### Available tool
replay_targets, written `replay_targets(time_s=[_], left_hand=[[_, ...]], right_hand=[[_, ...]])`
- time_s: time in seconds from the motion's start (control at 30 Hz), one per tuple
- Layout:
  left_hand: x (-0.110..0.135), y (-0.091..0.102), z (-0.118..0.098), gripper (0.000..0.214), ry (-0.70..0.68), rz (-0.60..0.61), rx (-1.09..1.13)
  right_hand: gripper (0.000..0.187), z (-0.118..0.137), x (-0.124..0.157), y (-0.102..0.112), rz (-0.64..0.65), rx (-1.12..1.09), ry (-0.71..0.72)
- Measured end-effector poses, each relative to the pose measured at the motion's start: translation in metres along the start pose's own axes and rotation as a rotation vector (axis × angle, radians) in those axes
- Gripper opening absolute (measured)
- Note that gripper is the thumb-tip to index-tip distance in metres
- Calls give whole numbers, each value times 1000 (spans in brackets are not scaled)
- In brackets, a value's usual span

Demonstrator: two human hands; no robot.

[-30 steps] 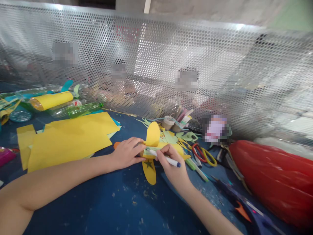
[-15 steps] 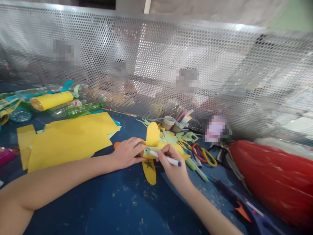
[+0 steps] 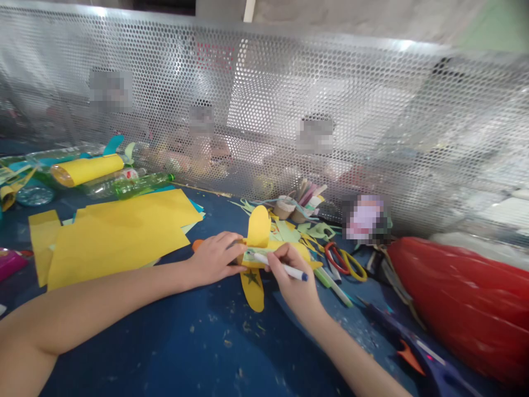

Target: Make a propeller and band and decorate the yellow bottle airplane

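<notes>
A yellow paper toy airplane (image 3: 258, 226) lies on the blue table, its wings spread to the far and near sides. The near wing carries a dark star. My left hand (image 3: 215, 258) is closed around the plane's left end, steadying it; an orange piece (image 3: 197, 245) peeks out behind the fingers. In my right hand (image 3: 291, 273) is a white marker (image 3: 285, 269) with a blue end, held like a pen. Its tip rests on a pale green patch (image 3: 252, 254) on the plane's body.
Yellow paper sheets (image 3: 124, 231) lie at left, with plastic bottles (image 3: 142, 186) behind. Cups of sticks (image 3: 285, 207), paper scraps, scissors (image 3: 353, 266) and markers sit to the right. A glue gun (image 3: 425, 353) and red bag (image 3: 463, 298) are at far right. A perforated metal screen (image 3: 264, 105) stands behind.
Both hands stay almost where they were. The marker's blue end has shifted very slightly to the right.
</notes>
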State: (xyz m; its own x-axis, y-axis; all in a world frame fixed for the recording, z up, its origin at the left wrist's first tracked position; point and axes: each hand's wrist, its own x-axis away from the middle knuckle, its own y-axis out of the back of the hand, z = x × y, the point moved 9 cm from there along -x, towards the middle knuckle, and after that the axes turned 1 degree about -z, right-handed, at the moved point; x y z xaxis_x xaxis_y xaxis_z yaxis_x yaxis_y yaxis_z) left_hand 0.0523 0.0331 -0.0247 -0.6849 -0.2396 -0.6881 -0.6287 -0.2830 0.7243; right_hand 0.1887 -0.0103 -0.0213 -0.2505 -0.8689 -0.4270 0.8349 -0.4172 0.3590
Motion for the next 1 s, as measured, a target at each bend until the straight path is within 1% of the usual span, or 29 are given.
replay_targets(time_s=[0.2,0.33,0.57,0.83,1.0], left_hand=[[1,1,0,39,-7,-21,-8],[0,0,0,38,0,-6,-10],[-1,0,0,38,3,5,7],[-1,3,-2,38,-6,-10,-1],[0,0,0,38,1,12,5]], right_hand=[[25,-1,0,-3,26,-10,-17],[25,1,0,-3,13,-7,-6],[26,4,0,-4,32,-30,-16],[25,1,-1,0,-8,-3,-12],[25,-1,0,2,-23,-1,-17]])
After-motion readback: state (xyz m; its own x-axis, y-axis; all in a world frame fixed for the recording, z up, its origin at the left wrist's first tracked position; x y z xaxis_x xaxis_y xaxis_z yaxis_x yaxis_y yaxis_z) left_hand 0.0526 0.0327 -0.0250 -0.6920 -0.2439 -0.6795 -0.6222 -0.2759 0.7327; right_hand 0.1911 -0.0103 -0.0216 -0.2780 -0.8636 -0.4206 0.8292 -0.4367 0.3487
